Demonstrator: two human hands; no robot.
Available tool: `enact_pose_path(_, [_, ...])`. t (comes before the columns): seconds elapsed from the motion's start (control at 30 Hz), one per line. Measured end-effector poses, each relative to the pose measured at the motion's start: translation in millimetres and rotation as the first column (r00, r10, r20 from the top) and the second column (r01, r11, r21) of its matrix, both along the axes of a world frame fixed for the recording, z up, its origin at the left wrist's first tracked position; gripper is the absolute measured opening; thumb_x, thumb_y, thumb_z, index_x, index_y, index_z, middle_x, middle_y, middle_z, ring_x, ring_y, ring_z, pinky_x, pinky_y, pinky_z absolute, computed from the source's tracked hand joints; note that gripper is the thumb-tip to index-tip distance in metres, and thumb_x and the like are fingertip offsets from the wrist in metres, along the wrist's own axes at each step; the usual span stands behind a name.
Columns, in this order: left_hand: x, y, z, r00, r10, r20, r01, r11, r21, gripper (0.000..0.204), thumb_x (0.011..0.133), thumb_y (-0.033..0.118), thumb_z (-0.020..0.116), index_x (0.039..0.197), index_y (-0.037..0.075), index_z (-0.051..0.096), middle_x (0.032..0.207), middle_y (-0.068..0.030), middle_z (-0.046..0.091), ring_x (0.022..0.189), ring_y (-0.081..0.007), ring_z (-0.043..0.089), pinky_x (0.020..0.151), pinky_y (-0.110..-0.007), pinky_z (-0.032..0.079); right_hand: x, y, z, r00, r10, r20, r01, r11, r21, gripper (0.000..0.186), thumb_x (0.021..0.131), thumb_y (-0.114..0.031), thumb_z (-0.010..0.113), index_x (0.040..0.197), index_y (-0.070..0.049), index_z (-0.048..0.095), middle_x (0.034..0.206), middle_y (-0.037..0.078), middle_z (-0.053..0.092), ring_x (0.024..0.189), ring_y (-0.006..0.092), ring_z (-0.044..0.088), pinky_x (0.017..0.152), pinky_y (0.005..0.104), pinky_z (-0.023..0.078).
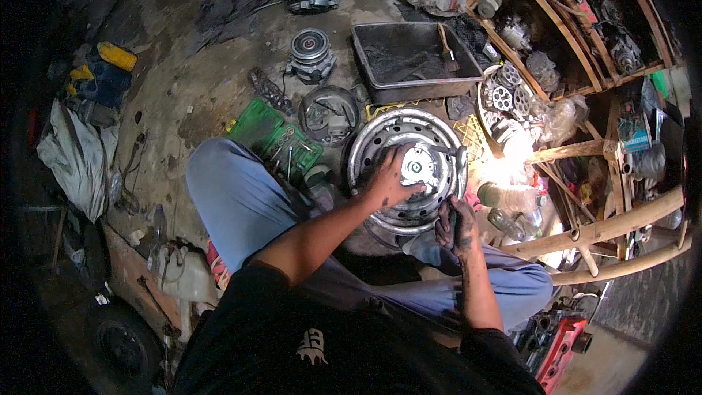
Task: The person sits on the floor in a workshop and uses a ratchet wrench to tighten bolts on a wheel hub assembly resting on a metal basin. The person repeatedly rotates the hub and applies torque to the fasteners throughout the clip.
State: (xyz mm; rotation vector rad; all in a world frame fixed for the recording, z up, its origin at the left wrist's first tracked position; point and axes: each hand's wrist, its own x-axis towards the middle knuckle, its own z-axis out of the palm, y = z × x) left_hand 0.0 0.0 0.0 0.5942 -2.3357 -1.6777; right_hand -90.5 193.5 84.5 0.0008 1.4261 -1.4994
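Observation:
A steel wheel rim [356,157] lies in front of me between my knees. On top of it sits a round silver metal machine part [417,167] with a small hub at its centre. My left hand [393,179] grips this part from the left, the fingers over its far edge and the thumb along its near side. At the rim's near right edge is my right hand [461,228], blackened with grease. Its fingers are closed around something dark that I cannot make out.
Beyond the rim stand a black tray [420,91] with a brush [447,50] and a pulley-topped machine part [311,55]. A green tool case [259,123] lies left. Bright light glares beside wooden racks [578,152] and plastic bottles [504,196] on the right.

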Motion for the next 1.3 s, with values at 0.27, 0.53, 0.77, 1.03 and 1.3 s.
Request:
enact_pose_path(0.27, [-29, -9, -24, 0.993, 0.107, -0.056, -0.099, 0.985, 0.138, 0.047, 0.103, 0.04, 0.037, 0.135, 0.008, 0.047, 0.134, -0.0254, 0.046, 0.129, -0.0404, 0.041, 0.107, -0.046, 0.033, -7, 8, -7, 0.471, 0.062, -0.88, 0.055, 0.994, 0.099, 0.042, 0.098, -0.03, 0.056, 0.127, 0.0, 0.049, 0.073, 0.004, 0.056, 0.051, 0.0124, 0.049, 0.047, 0.0261, 0.043])
enact_pose_path(0.53, [-56, -13, -20, 0.982, 0.188, -0.013, -0.182, 0.965, 0.189, 0.048, 0.101, 0.042, 0.043, 0.119, 0.002, 0.061, 0.111, -0.0225, 0.065, 0.107, -0.036, 0.06, 0.093, -0.04, 0.045, -6, 31, 16, 0.755, -0.035, -0.655, 0.143, 0.983, 0.113, 0.04, 0.09, -0.007, 0.064, 0.128, 0.003, 0.056, 0.127, 0.016, 0.058, 0.115, 0.0225, 0.055, 0.099, 0.0346, 0.043])
enact_pose_path(0.77, [-73, -14, -54, 0.993, 0.116, -0.033, -0.108, 0.978, 0.18, 0.055, 0.096, 0.048, 0.051, 0.118, 0.0, 0.064, 0.116, -0.0247, 0.064, 0.111, -0.0382, 0.06, 0.096, -0.04, 0.045, 5, 57, 15, 0.753, -0.1, -0.65, 0.255, 0.955, 0.148, 0.034, 0.091, -0.009, 0.062, 0.122, 0.003, 0.06, 0.086, 0.007, 0.062, 0.075, 0.0141, 0.057, 0.068, 0.028, 0.046])
enact_pose_path(1.03, [-59, -18, -21, 0.955, 0.244, 0.17, -0.271, 0.95, 0.156, 0.062, 0.093, 0.054, 0.054, 0.128, 0.003, 0.058, 0.128, -0.024, 0.058, 0.122, -0.0365, 0.053, 0.102, -0.04, 0.041, 13, 43, 31, 0.804, -0.294, -0.517, 0.37, 0.928, 0.049, 0.029, 0.096, -0.012, 0.052, 0.12, 0.004, 0.057, 0.069, 0.004, 0.054, 0.048, 0.0121, 0.05, 0.042, 0.0253, 0.041])
enact_pose_path(1.3, [-38, 2, 7, 0.992, 0.124, -0.002, -0.121, 0.966, -0.229, 0.064, 0.077, 0.054, 0.074, 0.122, 0.011, 0.062, 0.119, -0.0209, 0.059, 0.119, -0.0386, 0.052, 0.103, -0.044, 0.042, 1, 52, 12, 0.789, -0.295, -0.539, 0.365, 0.931, 0.026, 0.033, 0.092, -0.012, 0.056, 0.121, 0.002, 0.059, 0.076, 0.004, 0.057, 0.059, 0.0109, 0.052, 0.052, 0.0249, 0.044])
